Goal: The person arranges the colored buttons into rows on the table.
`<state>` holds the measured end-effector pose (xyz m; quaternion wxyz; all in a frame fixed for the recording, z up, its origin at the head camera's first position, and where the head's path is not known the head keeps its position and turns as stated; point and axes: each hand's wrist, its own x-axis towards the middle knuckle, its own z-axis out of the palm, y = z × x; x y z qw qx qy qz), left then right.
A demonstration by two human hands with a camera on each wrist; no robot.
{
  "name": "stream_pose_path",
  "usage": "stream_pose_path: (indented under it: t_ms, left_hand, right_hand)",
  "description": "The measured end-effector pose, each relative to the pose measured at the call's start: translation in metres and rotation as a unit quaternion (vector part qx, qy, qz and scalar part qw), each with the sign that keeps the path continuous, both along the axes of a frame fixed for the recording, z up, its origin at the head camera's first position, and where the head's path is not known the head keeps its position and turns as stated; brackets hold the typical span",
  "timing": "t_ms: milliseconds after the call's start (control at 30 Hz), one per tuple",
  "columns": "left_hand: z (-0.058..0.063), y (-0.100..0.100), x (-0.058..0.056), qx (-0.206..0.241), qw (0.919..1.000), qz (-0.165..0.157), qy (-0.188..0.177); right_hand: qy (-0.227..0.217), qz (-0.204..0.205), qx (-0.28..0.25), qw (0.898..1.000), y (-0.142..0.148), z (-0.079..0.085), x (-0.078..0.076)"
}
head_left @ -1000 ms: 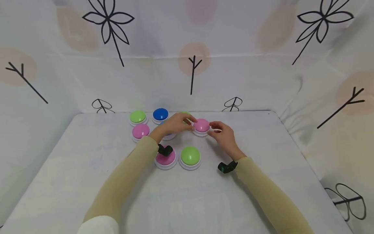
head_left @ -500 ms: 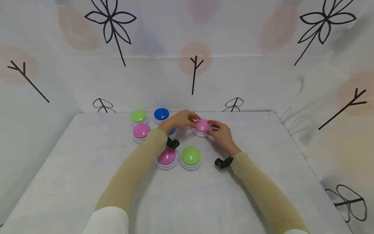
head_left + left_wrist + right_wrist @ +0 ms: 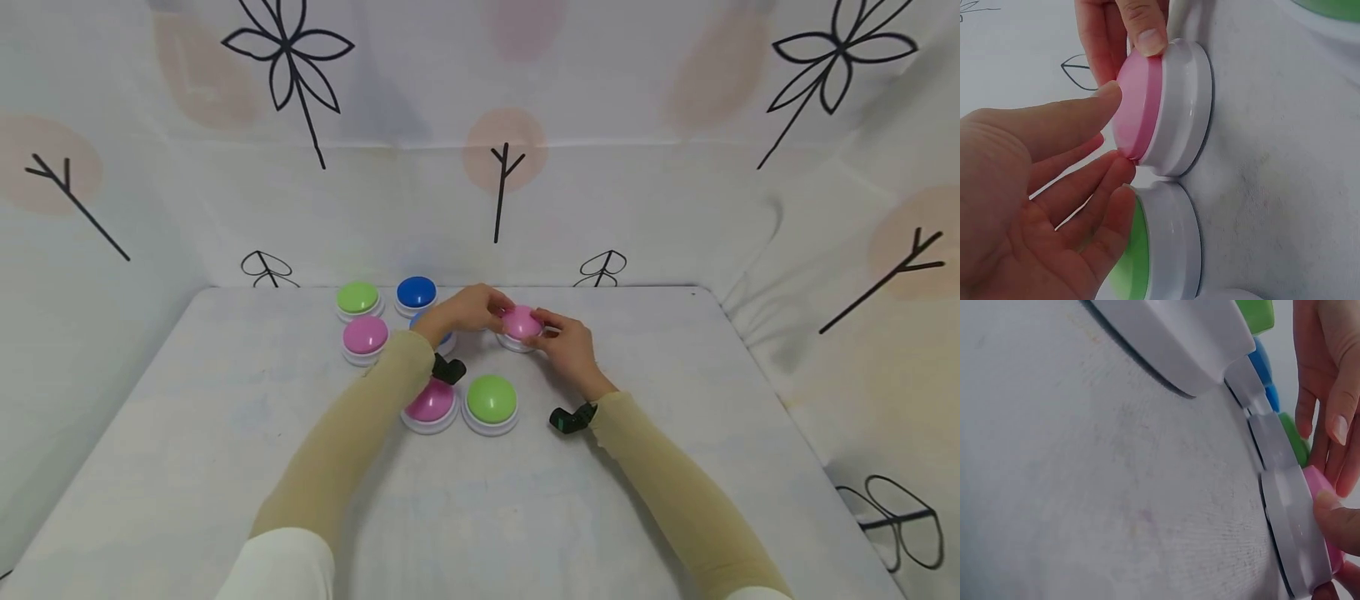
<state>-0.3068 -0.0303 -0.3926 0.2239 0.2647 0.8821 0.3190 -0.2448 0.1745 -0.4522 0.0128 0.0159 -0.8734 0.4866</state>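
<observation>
In the head view, a pink dome-topped push button [image 3: 521,322] with a white base stands at the right end of the back group. My right hand [image 3: 572,354] pinches its dome from the right; in the right wrist view the thumb [image 3: 1334,519] lies against the pink dome [image 3: 1316,481]. My left hand [image 3: 472,310] is at the button's left side, its fingertips [image 3: 1124,164] touching the dome [image 3: 1138,109] with fingers fairly straight. Its palm is over a green push button [image 3: 1138,250], which it mostly hides in the head view.
Left of the hands are green [image 3: 357,297], blue [image 3: 416,292] and pink push buttons [image 3: 366,335], plus a partly hidden blue one [image 3: 442,340]. Nearer me stand a pink [image 3: 431,402] and a green push button [image 3: 491,400]. A patterned cloth wall [image 3: 420,200] rises behind the table [image 3: 480,517].
My left hand has moved right to the far-right pink button. The right hand's fingers and thumb have come in onto its dome. The buttons hold their places.
</observation>
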Motion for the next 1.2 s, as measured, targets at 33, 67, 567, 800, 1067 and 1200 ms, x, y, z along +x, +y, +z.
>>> stream_pose_path:
  t_ms: [33,67,567,800,1067,1200]
  left_hand:
    - [0.001,0.0,0.001,0.0,1.0,0.002,0.0]
    - [0.001,0.001,0.001,0.0,1.0,0.002,0.0]
    - [-0.005,0.005,0.014,0.006,0.9995,-0.02,-0.022]
    - [-0.004,0.01,0.026,0.009,0.9984,-0.041,-0.037]
    - [-0.003,0.011,0.04,0.018,0.9975,-0.051,-0.045]
    - [-0.005,0.012,0.043,0.018,0.997,-0.055,-0.051]
  right_hand:
    - [0.002,0.0,0.0,1.0,0.0,0.0,0.001]
    - [0.004,0.001,-0.002,1.0,0.001,0.0,0.001]
    - [0.003,0.027,0.018,0.999,0.023,0.006,0.026]
    - [0.0,0.033,0.014,0.999,0.034,0.003,0.042]
    - [0.004,0.05,0.025,0.998,0.042,0.002,0.058]
    - [-0.001,0.055,0.027,0.998,0.046,0.002,0.065]
